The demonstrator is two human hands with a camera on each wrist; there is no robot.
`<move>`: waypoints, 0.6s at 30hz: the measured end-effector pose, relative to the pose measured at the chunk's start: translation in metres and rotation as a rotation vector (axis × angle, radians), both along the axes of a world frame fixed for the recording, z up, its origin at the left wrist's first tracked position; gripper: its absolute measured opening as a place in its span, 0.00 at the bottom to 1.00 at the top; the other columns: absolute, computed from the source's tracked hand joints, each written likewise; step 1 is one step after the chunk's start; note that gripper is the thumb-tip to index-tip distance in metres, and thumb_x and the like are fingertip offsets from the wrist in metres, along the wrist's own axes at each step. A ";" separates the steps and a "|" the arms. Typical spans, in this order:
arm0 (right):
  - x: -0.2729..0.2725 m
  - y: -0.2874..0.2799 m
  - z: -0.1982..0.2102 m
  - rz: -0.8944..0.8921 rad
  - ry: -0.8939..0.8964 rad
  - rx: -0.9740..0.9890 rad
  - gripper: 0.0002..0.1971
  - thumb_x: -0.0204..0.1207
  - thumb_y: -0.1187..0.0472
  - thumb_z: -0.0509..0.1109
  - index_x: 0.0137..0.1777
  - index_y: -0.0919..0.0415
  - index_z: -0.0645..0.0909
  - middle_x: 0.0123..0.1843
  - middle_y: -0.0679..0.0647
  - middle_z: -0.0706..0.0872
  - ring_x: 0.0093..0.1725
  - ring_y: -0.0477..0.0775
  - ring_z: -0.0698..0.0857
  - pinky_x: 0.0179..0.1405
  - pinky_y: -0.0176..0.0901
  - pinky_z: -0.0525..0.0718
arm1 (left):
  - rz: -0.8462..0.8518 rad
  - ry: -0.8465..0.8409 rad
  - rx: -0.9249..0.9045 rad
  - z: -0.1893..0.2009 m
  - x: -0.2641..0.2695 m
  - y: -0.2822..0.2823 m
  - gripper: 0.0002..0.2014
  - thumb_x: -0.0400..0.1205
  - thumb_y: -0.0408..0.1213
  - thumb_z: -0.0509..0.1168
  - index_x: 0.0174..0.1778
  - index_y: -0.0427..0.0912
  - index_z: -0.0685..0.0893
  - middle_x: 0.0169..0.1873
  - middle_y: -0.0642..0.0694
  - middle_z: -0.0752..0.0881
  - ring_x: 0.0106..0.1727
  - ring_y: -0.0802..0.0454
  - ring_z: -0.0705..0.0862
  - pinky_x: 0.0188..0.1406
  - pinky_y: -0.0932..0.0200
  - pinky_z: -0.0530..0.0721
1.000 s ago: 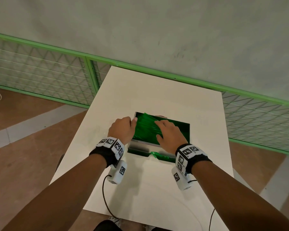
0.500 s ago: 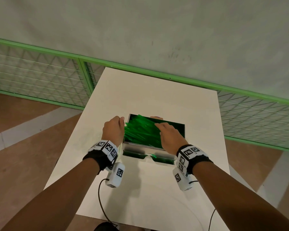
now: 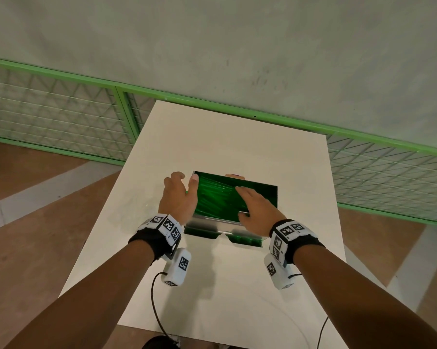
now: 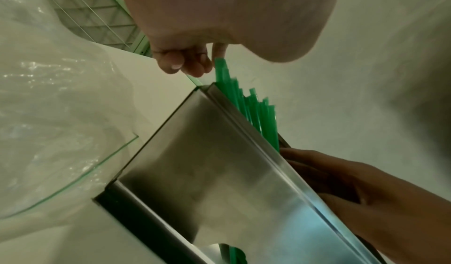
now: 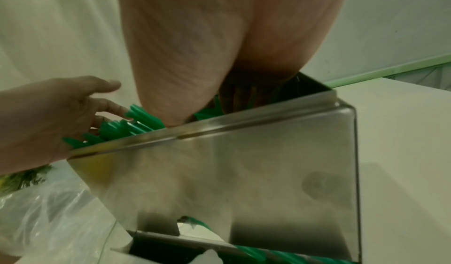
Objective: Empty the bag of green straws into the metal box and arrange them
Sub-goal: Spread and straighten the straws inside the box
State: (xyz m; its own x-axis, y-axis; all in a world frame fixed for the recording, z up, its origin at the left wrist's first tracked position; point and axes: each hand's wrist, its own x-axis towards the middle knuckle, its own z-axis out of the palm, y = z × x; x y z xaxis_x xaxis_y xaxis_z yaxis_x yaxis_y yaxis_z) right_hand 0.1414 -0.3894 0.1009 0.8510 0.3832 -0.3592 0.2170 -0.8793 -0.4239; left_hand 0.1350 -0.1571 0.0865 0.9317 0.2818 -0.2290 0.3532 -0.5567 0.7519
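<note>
The metal box (image 3: 270, 195) stands mid-table, filled with green straws (image 3: 215, 195) that lie left to right. My left hand (image 3: 184, 181) is at the box's left end, thumb over the rim and fingers loosely bent, touching the straw ends (image 5: 139, 117) that stick up past the rim (image 4: 253, 110). My right hand (image 3: 247, 202) lies flat on the straws inside the box, thumb at the near rim. The clear plastic bag (image 4: 48, 114) lies crumpled on the table left of the box (image 5: 244, 171).
The white table (image 3: 237, 137) ends at a green-framed mesh fence (image 3: 61, 117) and a grey wall. Some green shows at the foot of the box's near wall (image 3: 242, 239). Wrist-camera cables hang over the table's near edge (image 3: 157, 313).
My left hand has loosened from a curled hold beside the box's left end and its thumb now reaches over the rim. My right hand stays on the straws.
</note>
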 end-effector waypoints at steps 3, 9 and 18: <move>0.004 0.002 0.001 -0.003 0.033 -0.032 0.41 0.82 0.54 0.69 0.90 0.54 0.51 0.91 0.55 0.56 0.88 0.60 0.62 0.85 0.56 0.65 | -0.177 0.052 0.098 -0.003 0.003 -0.001 0.33 0.88 0.59 0.50 0.86 0.46 0.58 0.80 0.38 0.64 0.78 0.37 0.69 0.72 0.41 0.73; 0.011 0.008 -0.004 0.021 0.011 -0.141 0.38 0.81 0.57 0.72 0.88 0.57 0.58 0.77 0.61 0.72 0.74 0.64 0.77 0.74 0.59 0.78 | -0.329 0.072 0.027 -0.009 0.002 -0.001 0.31 0.92 0.47 0.47 0.90 0.45 0.45 0.90 0.46 0.51 0.89 0.42 0.54 0.85 0.44 0.55; 0.031 0.017 -0.010 0.080 0.131 -0.290 0.47 0.76 0.49 0.76 0.89 0.57 0.53 0.81 0.63 0.69 0.78 0.67 0.71 0.77 0.61 0.73 | -0.319 0.022 -0.195 -0.011 0.011 0.002 0.32 0.89 0.34 0.48 0.90 0.50 0.47 0.90 0.55 0.48 0.89 0.60 0.48 0.90 0.51 0.48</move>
State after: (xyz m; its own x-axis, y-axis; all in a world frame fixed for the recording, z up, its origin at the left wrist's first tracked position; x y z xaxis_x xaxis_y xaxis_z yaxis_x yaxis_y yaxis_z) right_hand 0.1723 -0.3726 0.0908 0.7615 0.3130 -0.5675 0.2507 -0.9497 -0.1875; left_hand 0.1461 -0.1547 0.0757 0.9599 -0.0729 -0.2708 0.2024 -0.4884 0.8488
